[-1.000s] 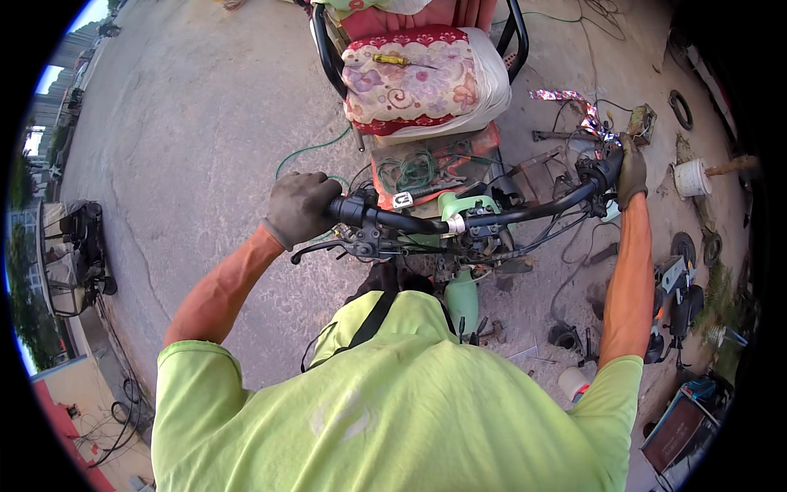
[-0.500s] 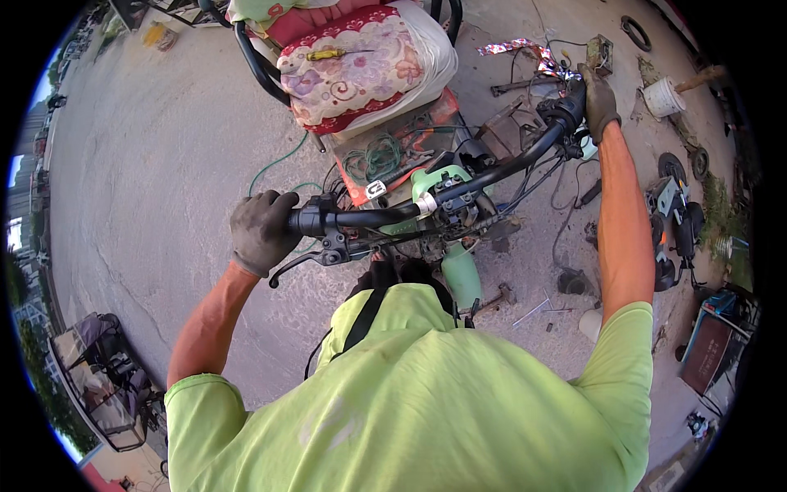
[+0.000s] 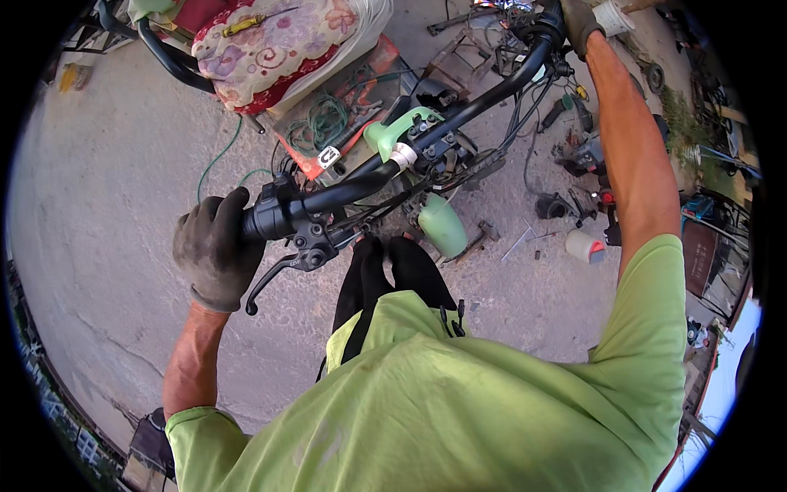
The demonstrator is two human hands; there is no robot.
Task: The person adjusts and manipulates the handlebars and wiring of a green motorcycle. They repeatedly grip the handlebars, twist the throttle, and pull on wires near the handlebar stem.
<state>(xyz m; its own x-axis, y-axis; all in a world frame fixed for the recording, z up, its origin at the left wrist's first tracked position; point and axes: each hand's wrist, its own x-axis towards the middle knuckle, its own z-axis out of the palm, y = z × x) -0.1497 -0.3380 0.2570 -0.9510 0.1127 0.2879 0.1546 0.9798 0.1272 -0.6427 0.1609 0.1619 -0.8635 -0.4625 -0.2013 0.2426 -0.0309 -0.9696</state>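
Note:
A black handlebar with cables runs slantwise in front of me, its right end farther away than its left. My left hand, in a dark work glove, is wrapped round the left grip. Just beside it a black lever and a switch housing sit on the bar. My right hand, gloved too, is closed round the right grip near the top edge; its fingers are partly cut off. A pale green body part and a white clamp sit at the bar's middle. Below hangs a green mudguard.
A seat with a flowered cover bears a yellow-handled screwdriver. Behind the bar lies a coil of green cord on an orange-edged platform. Tools, a white tub and loose parts lie on the concrete at right.
The handlebar slants more steeply now, its right end farther forward and its left end farther left. Both hands have moved with it, still on the grips. The whole view has shifted and turned.

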